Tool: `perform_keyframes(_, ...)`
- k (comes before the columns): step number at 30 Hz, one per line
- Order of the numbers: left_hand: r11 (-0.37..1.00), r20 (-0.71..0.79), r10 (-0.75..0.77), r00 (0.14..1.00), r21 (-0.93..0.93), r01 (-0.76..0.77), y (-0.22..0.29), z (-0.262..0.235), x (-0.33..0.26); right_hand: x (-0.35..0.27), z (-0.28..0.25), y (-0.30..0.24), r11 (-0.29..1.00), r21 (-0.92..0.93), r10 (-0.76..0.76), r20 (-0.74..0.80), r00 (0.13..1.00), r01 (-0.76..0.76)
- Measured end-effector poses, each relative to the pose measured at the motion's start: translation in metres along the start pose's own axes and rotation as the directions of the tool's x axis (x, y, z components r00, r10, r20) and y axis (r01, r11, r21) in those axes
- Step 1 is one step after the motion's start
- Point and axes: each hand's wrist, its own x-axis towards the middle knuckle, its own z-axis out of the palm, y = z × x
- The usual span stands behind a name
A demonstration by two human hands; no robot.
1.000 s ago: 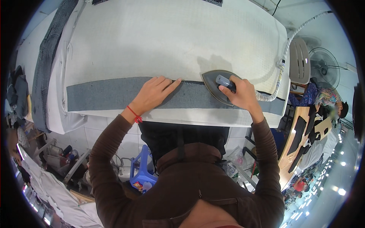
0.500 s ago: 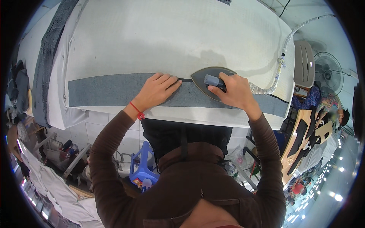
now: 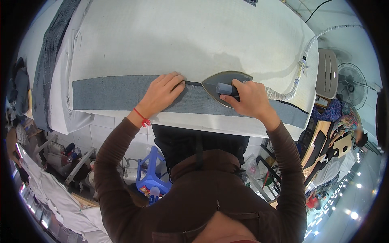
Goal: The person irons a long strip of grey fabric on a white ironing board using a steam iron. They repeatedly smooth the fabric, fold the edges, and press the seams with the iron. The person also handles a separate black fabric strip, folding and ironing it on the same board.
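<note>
While flat — strip point(image 3: 188, 99) beneath left fingers point(image 3: 172, 78)

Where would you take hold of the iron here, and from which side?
Best by its blue-grey handle, probably from the right and near side, where the right grip wraps it: the handle stands above the flat plate, the iron points its tip left, and the wrapped hose trails off rightward.

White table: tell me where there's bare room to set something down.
Widest patch: the white table beyond the grey strip, between the dark cloth at left and wrapped hose at right. Only a thin band lies along the near edge. Crowded: the strip, with left hand, iron, right hand.
</note>
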Motion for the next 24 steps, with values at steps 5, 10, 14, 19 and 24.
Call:
perform_keyframes(5, 0.999, 0.040, 0.033, 0.999, 0.001, -0.033, -0.013, -0.010, -0.014, 0.003, 0.003, -0.008, 0.999, -0.042, -0.022, -0.021, 1.000, 0.021)
perform_keyframes(10, 1.000, 0.065, -0.010, 0.998, -0.007, 0.010, -0.011, -0.012, -0.018, 0.009, 0.001, -0.018, 1.000, 0.021, 0.016, 0.031, 0.999, -0.017)
perform_keyframes(14, 1.000, 0.055, 0.007, 0.998, -0.023, -0.006, -0.014, -0.013, -0.020, 0.012, 0.000, -0.024, 0.999, 0.029, 0.019, 0.043, 0.999, -0.021)
perform_keyframes(19, 0.999, 0.011, 0.041, 0.999, 0.014, -0.041, -0.024, -0.020, -0.023, 0.016, -0.005, -0.033, 0.997, 0.051, 0.046, 0.066, 0.997, -0.050)
perform_keyframes(24, 0.999, -0.008, 0.026, 1.000, 0.023, -0.026, -0.032, -0.024, -0.032, 0.020, -0.006, -0.039, 0.996, 0.073, 0.045, 0.048, 0.998, -0.049)
